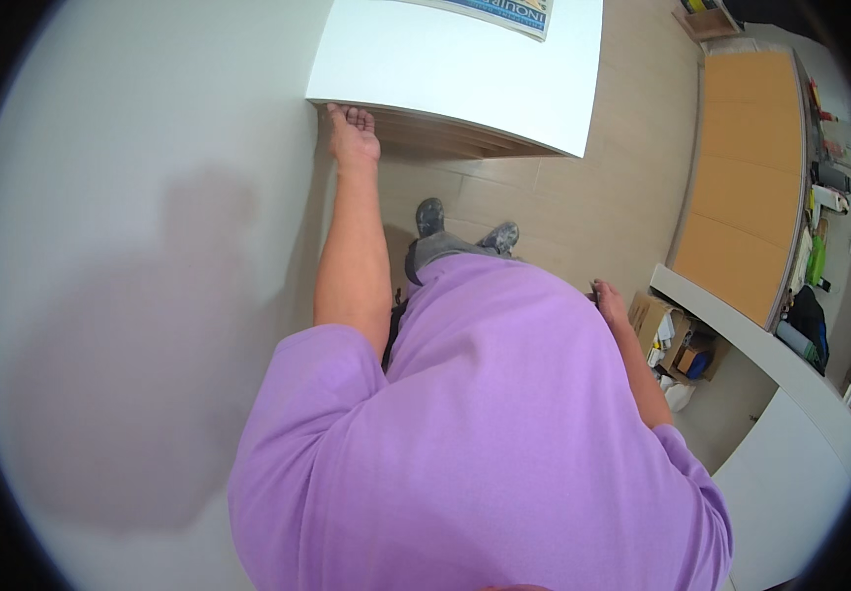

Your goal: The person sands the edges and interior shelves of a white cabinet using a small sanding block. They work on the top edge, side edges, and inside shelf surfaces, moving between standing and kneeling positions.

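My left hand (354, 134) reaches forward, palm turned up, to the near edge of a white cabinet (455, 74) beside the wall. Its thumb and fingertips meet the underside of that edge near the left corner; whether they grip it is unclear. Below the white top, the cabinet's near side shows bare wood-coloured layers (455, 135). A newspaper (514, 16) lies on the white surface, cut off by the frame. Low at my right side, my right hand (612, 301) is closed around a small dark object (594, 292), mostly hidden by the fingers.
A pale wall (137, 133) rises close on my left. My shoes (430, 216) stand on the tiled floor (640, 133). To the right, a counter with orange-tan panels (743, 170) carries several items. An open cardboard box (647, 321) sits under a white ledge (721, 306).
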`<action>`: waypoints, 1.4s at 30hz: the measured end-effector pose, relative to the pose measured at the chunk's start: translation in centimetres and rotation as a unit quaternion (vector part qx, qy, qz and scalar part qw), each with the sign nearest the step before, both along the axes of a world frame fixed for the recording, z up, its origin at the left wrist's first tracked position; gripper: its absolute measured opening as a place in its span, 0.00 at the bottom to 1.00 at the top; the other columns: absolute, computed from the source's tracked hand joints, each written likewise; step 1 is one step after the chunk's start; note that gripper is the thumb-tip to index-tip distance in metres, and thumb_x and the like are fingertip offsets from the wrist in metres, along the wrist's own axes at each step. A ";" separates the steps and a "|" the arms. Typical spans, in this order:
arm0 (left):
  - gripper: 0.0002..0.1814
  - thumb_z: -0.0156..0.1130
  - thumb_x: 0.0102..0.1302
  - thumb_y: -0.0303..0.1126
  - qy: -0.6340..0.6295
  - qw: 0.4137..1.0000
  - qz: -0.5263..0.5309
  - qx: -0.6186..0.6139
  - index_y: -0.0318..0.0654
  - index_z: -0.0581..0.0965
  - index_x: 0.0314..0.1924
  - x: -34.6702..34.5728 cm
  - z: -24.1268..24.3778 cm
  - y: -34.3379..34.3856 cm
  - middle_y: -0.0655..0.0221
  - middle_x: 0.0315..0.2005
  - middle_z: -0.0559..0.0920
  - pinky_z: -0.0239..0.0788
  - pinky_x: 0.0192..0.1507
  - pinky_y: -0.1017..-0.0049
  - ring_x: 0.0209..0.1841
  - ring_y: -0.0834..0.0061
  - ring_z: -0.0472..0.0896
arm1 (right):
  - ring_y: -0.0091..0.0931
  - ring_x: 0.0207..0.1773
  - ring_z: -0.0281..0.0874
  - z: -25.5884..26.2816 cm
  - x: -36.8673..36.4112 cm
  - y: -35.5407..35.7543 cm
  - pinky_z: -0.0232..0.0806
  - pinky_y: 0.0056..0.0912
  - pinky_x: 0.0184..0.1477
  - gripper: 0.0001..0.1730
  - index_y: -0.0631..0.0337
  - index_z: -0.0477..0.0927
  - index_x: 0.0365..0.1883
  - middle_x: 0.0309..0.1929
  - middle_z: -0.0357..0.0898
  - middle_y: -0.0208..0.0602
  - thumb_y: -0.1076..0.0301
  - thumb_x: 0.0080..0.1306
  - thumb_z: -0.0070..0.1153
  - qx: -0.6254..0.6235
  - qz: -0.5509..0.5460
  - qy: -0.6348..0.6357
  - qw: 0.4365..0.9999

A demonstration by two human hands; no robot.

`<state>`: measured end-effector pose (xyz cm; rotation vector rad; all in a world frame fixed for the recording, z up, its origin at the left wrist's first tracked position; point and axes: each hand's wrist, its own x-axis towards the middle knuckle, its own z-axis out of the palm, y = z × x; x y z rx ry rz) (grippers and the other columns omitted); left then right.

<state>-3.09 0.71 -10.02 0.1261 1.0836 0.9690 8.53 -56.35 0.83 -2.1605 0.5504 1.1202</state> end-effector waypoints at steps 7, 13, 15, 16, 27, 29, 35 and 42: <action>0.38 0.55 0.77 0.60 0.010 0.997 -0.070 0.016 0.25 0.70 0.63 -0.6 0.2 0.3 0.55 0.57 0.74 0.68 0.65 0.64 0.58 0.61 0.73 | 0.21 0.23 0.68 0.0 1.4 1.7 0.61 0.25 0.22 0.27 0.59 0.73 0.68 0.37 0.82 0.35 0.58 0.74 0.47 0.028 0.008 -0.006 1.000; 0.48 0.54 0.76 0.62 -0.016 0.993 -0.110 0.035 0.20 0.59 0.73 -1.2 0.2 -0.3 0.47 0.71 0.65 0.57 0.75 0.60 0.70 0.55 0.67 | 0.21 0.23 0.68 -0.1 1.9 2.4 0.61 0.26 0.22 0.26 0.60 0.73 0.67 0.35 0.82 0.35 0.59 0.74 0.48 0.038 -0.011 -0.013 0.999; 0.46 0.58 0.75 0.61 -0.022 0.996 -0.062 0.064 0.24 0.61 0.73 -0.9 0.4 -0.8 0.51 0.70 0.67 0.59 0.74 0.62 0.68 0.58 0.68 | 0.21 0.22 0.68 0.1 1.7 2.1 0.60 0.25 0.21 0.26 0.59 0.73 0.66 0.36 0.82 0.36 0.58 0.73 0.47 0.032 -0.020 -0.022 0.999; 0.45 0.59 0.74 0.60 -0.027 0.996 -0.060 0.063 0.26 0.62 0.73 -1.2 0.1 -0.5 0.53 0.69 0.68 0.60 0.73 0.62 0.67 0.60 0.69 | 0.21 0.23 0.68 0.1 1.7 1.7 0.60 0.26 0.21 0.25 0.57 0.72 0.67 0.35 0.81 0.35 0.60 0.74 0.48 0.034 -0.034 -0.020 0.999; 0.49 0.67 0.69 0.60 -0.004 0.991 -0.132 0.023 0.25 0.62 0.72 -2.0 1.9 0.4 0.54 0.64 0.70 0.65 0.69 0.62 0.64 0.61 0.71 | 0.20 0.20 0.63 -2.2 -2.2 -3.5 0.56 0.25 0.19 0.28 0.58 0.70 0.67 0.35 0.82 0.40 0.57 0.72 0.51 -0.014 -0.092 0.019 0.995; 0.50 0.66 0.70 0.61 0.004 0.989 -0.145 0.013 0.21 0.61 0.71 -2.2 1.3 1.0 0.52 0.65 0.70 0.65 0.70 0.62 0.65 0.59 0.71 | 0.20 0.20 0.63 -2.9 -2.5 -3.8 0.56 0.26 0.18 0.27 0.60 0.71 0.65 0.36 0.82 0.41 0.56 0.72 0.52 -0.018 -0.090 0.021 0.996; 0.44 0.64 0.73 0.55 0.032 0.995 -0.087 0.035 0.22 0.63 0.71 -0.6 1.0 0.6 0.50 0.65 0.72 0.64 0.71 0.62 0.67 0.57 0.72 | 0.20 0.20 0.66 -4.1 -2.8 -2.7 0.58 0.26 0.19 0.22 0.62 0.72 0.58 0.36 0.82 0.42 0.57 0.73 0.53 -0.009 -0.099 -0.040 0.994; 0.33 0.60 0.78 0.47 0.127 0.985 -0.097 0.067 0.30 0.66 0.71 -1.7 2.7 1.4 0.51 0.62 0.76 0.71 0.63 0.62 0.61 0.58 0.77 | 0.20 0.21 0.68 -6.3 -2.0 1.7 0.60 0.25 0.20 0.16 0.61 0.76 0.54 0.35 0.82 0.37 0.58 0.77 0.50 0.109 -0.064 -0.022 0.992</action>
